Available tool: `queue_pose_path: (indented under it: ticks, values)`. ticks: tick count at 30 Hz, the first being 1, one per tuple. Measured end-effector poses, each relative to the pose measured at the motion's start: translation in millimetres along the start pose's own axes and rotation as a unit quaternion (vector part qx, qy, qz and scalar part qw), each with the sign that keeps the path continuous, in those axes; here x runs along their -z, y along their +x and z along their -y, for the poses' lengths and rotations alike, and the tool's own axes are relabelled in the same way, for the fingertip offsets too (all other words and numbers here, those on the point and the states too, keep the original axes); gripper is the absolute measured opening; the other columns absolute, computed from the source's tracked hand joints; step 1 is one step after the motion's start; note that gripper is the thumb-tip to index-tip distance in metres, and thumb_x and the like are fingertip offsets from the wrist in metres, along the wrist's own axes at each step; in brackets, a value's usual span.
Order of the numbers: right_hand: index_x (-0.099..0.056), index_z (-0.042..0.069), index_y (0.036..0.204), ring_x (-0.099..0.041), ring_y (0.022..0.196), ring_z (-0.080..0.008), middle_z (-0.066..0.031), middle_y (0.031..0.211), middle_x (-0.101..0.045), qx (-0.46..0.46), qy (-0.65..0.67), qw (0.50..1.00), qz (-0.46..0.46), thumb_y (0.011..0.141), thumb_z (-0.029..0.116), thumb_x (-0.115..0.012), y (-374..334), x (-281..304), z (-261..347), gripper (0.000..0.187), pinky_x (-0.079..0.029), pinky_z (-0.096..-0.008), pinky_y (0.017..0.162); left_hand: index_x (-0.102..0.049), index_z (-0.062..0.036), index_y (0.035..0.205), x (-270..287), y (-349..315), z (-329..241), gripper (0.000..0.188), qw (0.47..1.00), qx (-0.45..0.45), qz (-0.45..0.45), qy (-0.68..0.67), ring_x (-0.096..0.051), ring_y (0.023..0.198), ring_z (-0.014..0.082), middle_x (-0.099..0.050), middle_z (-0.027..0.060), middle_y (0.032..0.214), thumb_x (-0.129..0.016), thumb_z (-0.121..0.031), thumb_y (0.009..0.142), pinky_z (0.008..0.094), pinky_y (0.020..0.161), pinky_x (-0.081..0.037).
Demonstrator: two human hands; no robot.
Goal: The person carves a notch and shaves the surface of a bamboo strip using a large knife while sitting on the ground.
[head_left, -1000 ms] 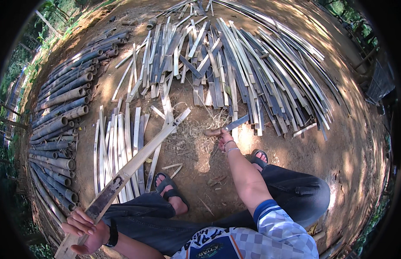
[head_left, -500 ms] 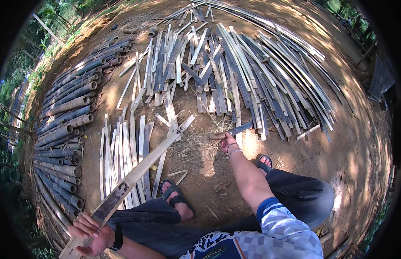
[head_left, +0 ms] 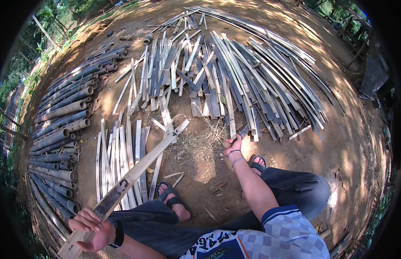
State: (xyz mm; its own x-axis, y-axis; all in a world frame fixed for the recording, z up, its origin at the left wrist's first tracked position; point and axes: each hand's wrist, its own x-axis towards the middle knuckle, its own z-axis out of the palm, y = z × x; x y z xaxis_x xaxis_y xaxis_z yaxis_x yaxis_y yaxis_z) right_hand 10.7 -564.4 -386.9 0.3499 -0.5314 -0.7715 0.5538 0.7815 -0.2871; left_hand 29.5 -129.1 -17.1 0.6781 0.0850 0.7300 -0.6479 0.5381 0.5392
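Observation:
My left hand (head_left: 93,231), at the lower left, is closed around the near end of a long split bamboo strip (head_left: 138,170). The strip slants up toward the middle, its pale inner side showing a dark patch near my hand. My right hand (head_left: 233,148) grips a machete (head_left: 243,132) by its wooden handle, out in front of my right foot. The dark blade points away and to the right, partly lost against the bamboo slats behind it. Strip and blade are apart. Beneath the strip's far end, thin shavings (head_left: 200,134) litter the ground.
Split slats (head_left: 269,86) lie fanned out across the far ground. A smaller bundle of pale slats (head_left: 122,159) lies beside my left foot. Whole bamboo poles (head_left: 62,134) are stacked along the left. My sandalled feet (head_left: 172,199) rest on bare brown earth.
My right hand has turned the machete, so its blade now points more away from me than to the right. My left hand keeps its hold on the strip; the view has shifted slightly.

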Motion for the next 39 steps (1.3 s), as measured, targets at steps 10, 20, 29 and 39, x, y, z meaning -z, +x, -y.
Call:
queue_pose_path:
  ticks: [10,20,29,39]
  values:
    - [-0.041,0.012,0.07,-0.042,0.046,-0.0092,0.004,0.056,-0.044,0.001,0.075,0.991,0.11,0.087,0.013,-0.053,-165.6,-73.8,-49.0,0.021,-0.045,-0.0262,0.056,-0.04,-0.0091,0.071,-2.6,-1.8,0.4,0.04,0.999,0.001,0.042,-0.004,-0.034,0.042,0.011,-0.041,0.003,0.051,-0.055,-0.044,0.083,0.0227,0.047,-0.03]
    - [-0.051,0.0,0.093,-0.063,0.054,-0.0167,-0.0077,0.064,-0.061,0.507,-0.481,0.601,0.388,0.085,0.007,-0.063,-206.5,-117.5,-36.9,0.017,-0.047,-0.0276,0.048,-0.041,-0.009,0.068,-1.6,-0.4,-3.9,0.045,1.0,-0.002,0.025,0.014,-0.036,0.042,0.0115,-0.043,0.003,0.048,-0.056,-0.048,0.084,0.0216,0.046,-0.031]
    - [-0.059,0.009,0.083,-0.061,0.058,-0.0292,-0.0103,0.063,-0.058,0.607,-0.64,0.255,0.397,0.072,0.022,-0.066,-224.8,-164.6,6.9,0.019,-0.048,-0.0406,0.054,-0.042,-0.0085,0.068,-9.0,-0.2,-3.2,0.045,0.999,-0.002,0.039,0.006,-0.038,0.042,0.0117,-0.045,0.0037,0.047,-0.055,-0.048,0.084,0.021,0.045,-0.033]
    - [-0.057,0.004,0.082,-0.047,0.044,-0.0062,0.0038,0.058,-0.049,-0.016,-0.513,0.712,0.48,0.093,0.031,-0.058,-166.1,-133.2,-39.8,0.028,-0.041,-0.0232,0.047,-0.041,-0.0091,0.072,-10.8,-1.8,-3.3,0.04,0.998,0.001,0.059,0.008,-0.037,0.043,0.0111,-0.04,0.0024,0.05,-0.056,-0.044,0.083,0.0232,0.05,-0.031]
